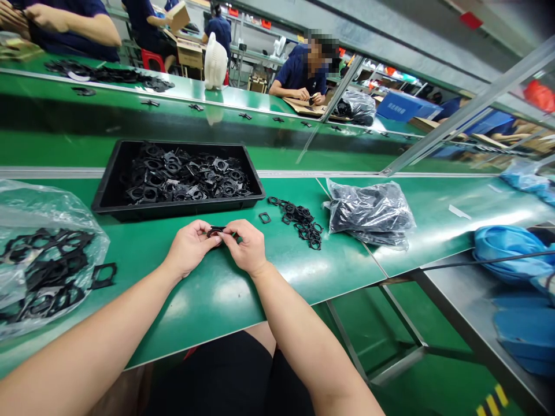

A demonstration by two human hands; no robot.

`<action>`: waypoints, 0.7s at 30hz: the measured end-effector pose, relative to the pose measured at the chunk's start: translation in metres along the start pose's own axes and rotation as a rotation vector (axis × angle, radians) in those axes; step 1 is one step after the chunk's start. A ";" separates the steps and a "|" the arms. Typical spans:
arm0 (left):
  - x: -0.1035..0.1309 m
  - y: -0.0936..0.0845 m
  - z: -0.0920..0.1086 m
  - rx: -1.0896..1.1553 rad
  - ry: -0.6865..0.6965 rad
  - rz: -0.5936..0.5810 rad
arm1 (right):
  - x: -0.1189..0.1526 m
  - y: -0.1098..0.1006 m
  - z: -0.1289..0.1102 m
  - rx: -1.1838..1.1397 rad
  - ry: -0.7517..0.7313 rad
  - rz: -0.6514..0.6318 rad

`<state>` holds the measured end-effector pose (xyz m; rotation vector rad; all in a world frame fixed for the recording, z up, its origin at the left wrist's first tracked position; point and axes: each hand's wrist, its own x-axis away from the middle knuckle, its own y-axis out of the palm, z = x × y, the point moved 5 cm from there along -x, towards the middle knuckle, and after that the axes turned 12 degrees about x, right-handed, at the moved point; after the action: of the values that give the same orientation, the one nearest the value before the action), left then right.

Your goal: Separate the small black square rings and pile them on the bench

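Observation:
Both hands meet over the green table, just in front of a black tray (182,209). My left hand (189,247) and my right hand (247,245) pinch a small black plastic part (215,229) between thumbs and fingers; its outline is mostly covered. The tray holds a heap of black square frames with round openings (173,164). Right of my right hand lies a loose pile of thin black rings (299,216), with one single ring (264,218) apart from it. At the left, a clear plastic bag (97,237) contains larger black frames, and one square frame (104,276) rests beside its mouth.
A sealed clear bag of black parts (370,211) lies to the right. Beyond the tray runs a green conveyor (281,144) with small black parts spaced along it. A slanted metal post (427,127) rises at the right. Co-workers sit across; blue covers (511,254) lie on a metal surface.

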<state>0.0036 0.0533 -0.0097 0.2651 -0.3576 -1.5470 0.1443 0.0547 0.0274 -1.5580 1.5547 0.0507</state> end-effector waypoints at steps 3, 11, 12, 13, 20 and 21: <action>0.000 -0.001 0.000 -0.017 0.019 0.016 | 0.000 0.001 -0.001 0.012 0.013 -0.033; -0.001 -0.003 0.000 -0.079 0.067 0.007 | 0.001 0.004 -0.002 0.010 0.022 -0.065; -0.001 -0.002 0.000 -0.082 0.067 0.002 | 0.002 0.005 0.001 -0.028 0.066 -0.055; 0.000 -0.002 0.001 -0.085 0.066 -0.003 | 0.002 0.006 0.006 -0.080 0.124 -0.046; 0.002 0.000 0.000 -0.088 0.029 0.017 | 0.003 0.018 0.023 -0.302 0.316 -0.141; 0.001 -0.001 0.000 -0.087 0.039 0.036 | 0.003 0.018 0.025 -0.323 0.347 -0.132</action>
<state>0.0028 0.0519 -0.0104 0.2194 -0.2620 -1.5163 0.1440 0.0707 0.0015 -2.0044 1.7694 -0.0475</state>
